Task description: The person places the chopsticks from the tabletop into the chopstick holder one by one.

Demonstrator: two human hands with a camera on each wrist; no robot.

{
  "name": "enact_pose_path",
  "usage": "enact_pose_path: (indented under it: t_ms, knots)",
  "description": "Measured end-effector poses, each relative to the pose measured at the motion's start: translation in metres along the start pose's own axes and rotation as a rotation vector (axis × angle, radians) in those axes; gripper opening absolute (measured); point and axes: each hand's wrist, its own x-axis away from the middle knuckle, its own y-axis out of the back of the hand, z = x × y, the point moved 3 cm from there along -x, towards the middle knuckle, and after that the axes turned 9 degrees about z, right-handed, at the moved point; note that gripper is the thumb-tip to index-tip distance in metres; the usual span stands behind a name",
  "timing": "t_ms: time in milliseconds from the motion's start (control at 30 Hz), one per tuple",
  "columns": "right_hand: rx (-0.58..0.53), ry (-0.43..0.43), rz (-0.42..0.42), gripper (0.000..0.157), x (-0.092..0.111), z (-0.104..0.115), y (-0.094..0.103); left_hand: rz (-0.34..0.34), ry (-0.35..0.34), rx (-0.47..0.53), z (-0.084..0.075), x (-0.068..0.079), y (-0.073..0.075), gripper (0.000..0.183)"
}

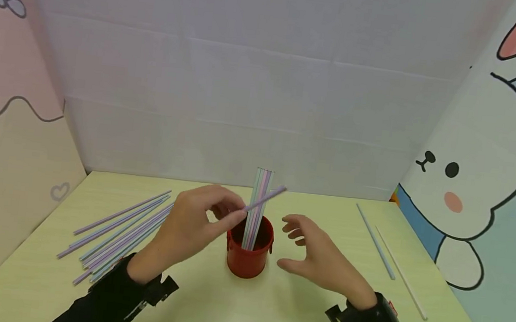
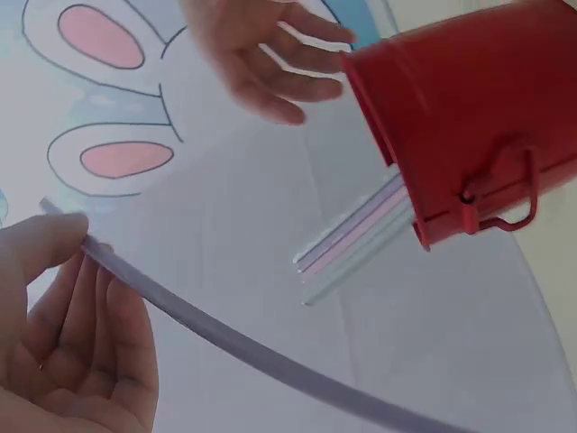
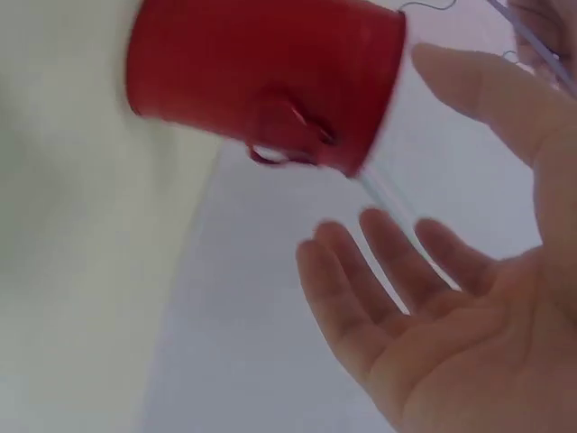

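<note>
The left grip [image 1: 195, 222] is grasping, between thumb and fingers, one slim lilac straw [image 1: 267, 198], smooth and straight, which is tilted above the bucket's opening. The right grip [image 1: 314, 252] is released, its fingers loosely curved beside the glossy red cylindrical bucket [image 1: 246, 262] with small loop handles. Inside it stands a pastel straw bundle [image 1: 263, 178]. On the smooth pale-yellow surface [image 1: 209, 310], a loose pile of pastel straws [image 1: 129, 236] lies left; a blue straw [image 1: 375, 241] and a white straw [image 1: 401, 273] lie right.

A creased white backdrop [image 1: 256, 87], pink-and-cream cartoon panel [image 1: 8, 156] and white-and-blue rabbit-printed panel [image 1: 488, 174] enclose a pale yellow table [image 1: 246, 317], marking a screened-off workspace.
</note>
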Motion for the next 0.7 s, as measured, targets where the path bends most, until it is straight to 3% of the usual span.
enact_pose_path:
  t_ms: [133, 300, 500, 700]
  knots:
    - [-0.176, -0.048, -0.027, 0.081, -0.012, -0.018, -0.022, -0.151, 0.037, 0.136, 0.003, -0.014, 0.010, 0.014]
    - [-0.292, -0.027, -0.022, 0.086, -0.027, -0.027, -0.046, -0.238, 0.090, 0.288, -0.006, -0.028, 0.011, 0.014]
    - [-0.318, 0.021, -0.028, 0.088, -0.036, -0.032, -0.060, -0.279, 0.135, 0.373, -0.016, -0.036, 0.007, 0.016]
    - [-0.338, 0.018, -0.048, 0.088, -0.038, -0.038, -0.068, -0.252, 0.192, 0.352, 0.007, -0.030, -0.010, 0.017]
